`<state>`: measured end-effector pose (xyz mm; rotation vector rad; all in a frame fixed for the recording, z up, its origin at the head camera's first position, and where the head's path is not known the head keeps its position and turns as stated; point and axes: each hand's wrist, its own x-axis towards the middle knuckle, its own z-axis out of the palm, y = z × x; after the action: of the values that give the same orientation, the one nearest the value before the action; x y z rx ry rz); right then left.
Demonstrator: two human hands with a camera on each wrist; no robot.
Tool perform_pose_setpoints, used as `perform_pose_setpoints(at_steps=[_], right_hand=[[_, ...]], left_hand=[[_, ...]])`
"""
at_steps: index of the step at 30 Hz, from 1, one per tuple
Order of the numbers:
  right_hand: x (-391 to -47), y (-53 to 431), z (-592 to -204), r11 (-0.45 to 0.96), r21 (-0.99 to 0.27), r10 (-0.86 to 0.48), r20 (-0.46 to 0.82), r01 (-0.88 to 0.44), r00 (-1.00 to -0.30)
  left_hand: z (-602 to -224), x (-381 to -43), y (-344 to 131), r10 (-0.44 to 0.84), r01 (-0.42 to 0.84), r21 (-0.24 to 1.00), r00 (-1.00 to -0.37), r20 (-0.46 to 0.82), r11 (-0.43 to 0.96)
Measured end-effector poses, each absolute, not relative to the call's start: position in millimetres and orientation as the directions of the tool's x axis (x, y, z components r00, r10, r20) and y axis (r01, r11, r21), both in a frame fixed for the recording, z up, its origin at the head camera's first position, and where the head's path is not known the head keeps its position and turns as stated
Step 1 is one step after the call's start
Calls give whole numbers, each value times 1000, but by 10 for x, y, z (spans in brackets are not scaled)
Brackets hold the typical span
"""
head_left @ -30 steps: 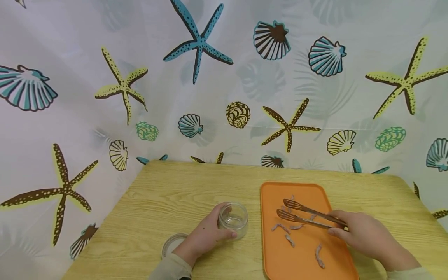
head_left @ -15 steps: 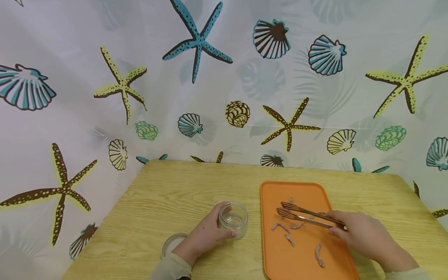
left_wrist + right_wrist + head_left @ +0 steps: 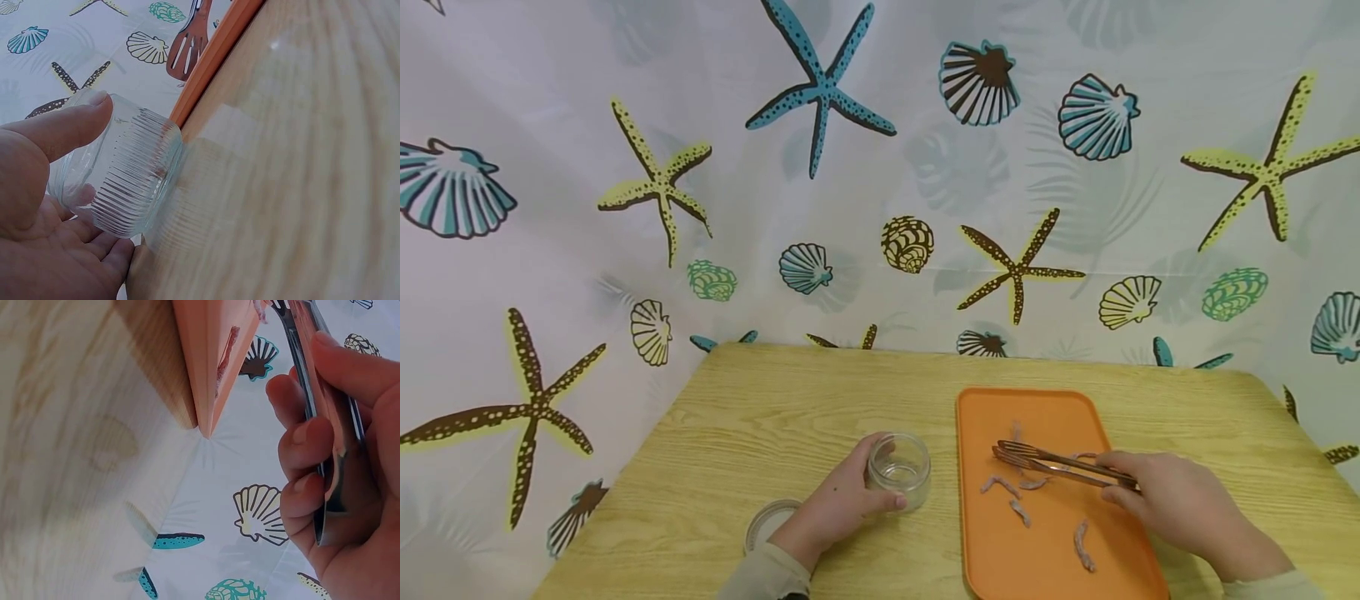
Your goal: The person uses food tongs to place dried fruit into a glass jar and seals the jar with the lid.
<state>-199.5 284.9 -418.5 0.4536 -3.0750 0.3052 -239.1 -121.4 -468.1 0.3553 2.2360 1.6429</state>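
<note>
My left hand (image 3: 838, 504) holds a clear glass jar (image 3: 900, 487) upright on the table, its mouth uncovered. In the left wrist view the ribbed side of the jar (image 3: 128, 172) lies between thumb and fingers. My right hand (image 3: 1180, 508) grips metal tongs (image 3: 1026, 451) with slotted heads, fingers wrapped round the handles in the right wrist view. The heads are close together, low over an orange tray (image 3: 1000, 567), among several thin greyish-pink strips (image 3: 1084, 546) that look like raw meat. The heads partly cover some strips; I cannot tell whether they pinch one.
A round jar lid (image 3: 762, 527) lies on the table by my left wrist, partly hidden by it. The wood-grain table (image 3: 820, 392) ends at a white curtain (image 3: 865, 308) printed with starfish and shells, which runs along the back and sides.
The heads of the tongs have drawn together over the strips, the upper one coming down towards the lower. The strip at the back has shifted slightly left. My left hand and the jar stay put.
</note>
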Motion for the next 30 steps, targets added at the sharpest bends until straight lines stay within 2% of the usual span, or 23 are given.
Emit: perform_pose_setpoints(at_steps=[17,30], right_hand=[[-1918,2807,-4126,925,-213,-291,134,-314,-947],[-1828,2535,-3958,863,-264,-379,223,-430,-898]], left_hand=[[-4686,-2388,-1216,395,4,952,-910,-124,307],[-4700,-2393,-1212,392,3,953,-912,-122,304]])
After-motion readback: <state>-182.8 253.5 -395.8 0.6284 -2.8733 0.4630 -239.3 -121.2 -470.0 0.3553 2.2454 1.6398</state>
